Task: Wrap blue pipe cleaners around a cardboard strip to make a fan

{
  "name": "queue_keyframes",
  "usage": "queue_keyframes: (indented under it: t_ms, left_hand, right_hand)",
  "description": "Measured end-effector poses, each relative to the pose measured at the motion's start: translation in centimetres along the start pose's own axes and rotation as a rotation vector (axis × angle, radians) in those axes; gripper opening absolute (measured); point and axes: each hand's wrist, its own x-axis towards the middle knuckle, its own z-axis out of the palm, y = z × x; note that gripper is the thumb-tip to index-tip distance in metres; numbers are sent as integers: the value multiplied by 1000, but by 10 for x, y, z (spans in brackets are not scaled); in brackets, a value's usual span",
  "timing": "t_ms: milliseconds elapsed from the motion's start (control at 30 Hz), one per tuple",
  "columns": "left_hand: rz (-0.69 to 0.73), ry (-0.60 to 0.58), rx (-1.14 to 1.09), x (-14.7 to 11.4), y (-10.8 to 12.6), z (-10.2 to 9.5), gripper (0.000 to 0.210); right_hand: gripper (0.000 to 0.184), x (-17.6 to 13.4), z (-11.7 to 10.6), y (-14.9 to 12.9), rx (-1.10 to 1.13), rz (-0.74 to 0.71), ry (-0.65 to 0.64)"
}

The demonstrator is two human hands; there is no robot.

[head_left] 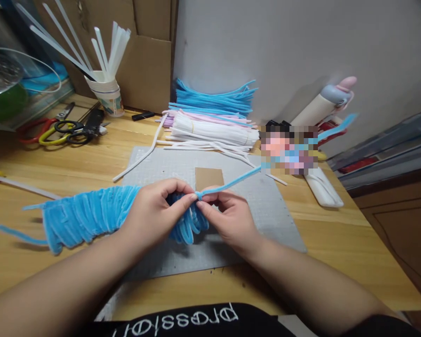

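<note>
A long roll of coiled blue pipe cleaners (87, 215) lies across the left and middle of the view, with two loose ends sticking out at its left. My left hand (161, 206) is wrapped over the roll near its right end, thumb and forefinger pinched at the base of a blue pipe cleaner (231, 181). That strand slants up to the right, its far part crossing a blurred patch. My right hand (229, 215) pinches the same strand right beside the left thumb. Loose blue loops show below, between the hands.
A grey cutting mat (273, 224) with a cardboard square (209, 177) lies beneath. Behind are bundles of blue pipe cleaners (214, 100) and white pipe cleaners (210, 128). Scissors (80, 133) and a paper cup (107, 96) of white sticks stand left; a bottle (315, 110) is right.
</note>
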Motion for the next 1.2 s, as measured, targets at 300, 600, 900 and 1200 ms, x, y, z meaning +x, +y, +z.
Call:
queue_keyframes:
  t_ms: [300,600,900,1200]
  left_hand:
    - [-153,-26,-163,2,-2,2,11]
    - [-39,-4,-126,1,-4,4,27]
    - [15,-13,-81,1,-3,4,13]
    - [-24,-12,-123,3,0,1,10]
  right_hand:
    - [7,-5,-2,-4,-300,-321,-11]
    - [7,-3,0,-7,-260,-259,-18]
    - [11,-2,-3,-6,-353,-320,-75]
    - [7,1,-5,2,-125,-160,-100]
